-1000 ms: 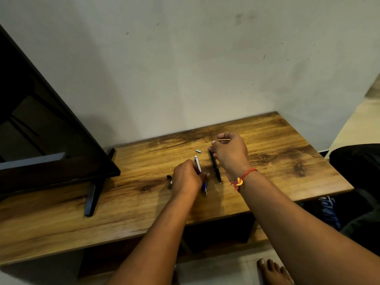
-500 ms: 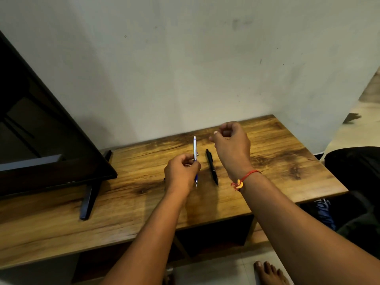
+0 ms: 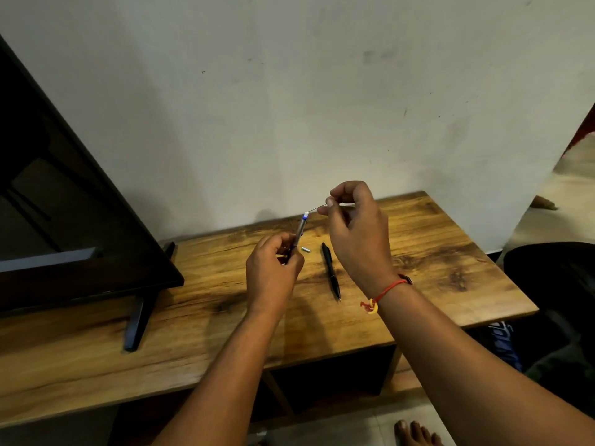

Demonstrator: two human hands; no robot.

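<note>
Pen barrel (image 3: 301, 233), silver with a blue-lit upper end, stands tilted in the air above a wooden table (image 3: 450, 252), its lower part wrapped in the curled fingers of a person's left hand (image 3: 273, 272). The right hand (image 3: 357, 233), raised higher and just to the right, pinches a thin rod (image 3: 317, 208) between thumb and forefinger, with the remaining fingers folded in toward the palm. The rod slants down and to the left toward the top of the pen barrel. It is possibly a refill, though it is too fine and blurred in this view to say, and whether its tip touches the pen's end cannot be made out.

On the table below the hands lies a small pale cap piece (image 3: 306, 250), just beside the left hand's knuckles. A black pen (image 3: 331, 272) lies flat a little to its right, its point aimed at the near edge of the table. A red thread bracelet (image 3: 383, 292) with a yellow knot circles the right wrist.

At left, a dark television screen (image 3: 64, 220) rests on the same table on a black stand leg (image 3: 136, 320), well apart from the pens. A plain pale wall (image 3: 289, 91) rises behind the table, and the toes of a bare foot (image 3: 415, 432) show on the tiled floor at the bottom edge.
</note>
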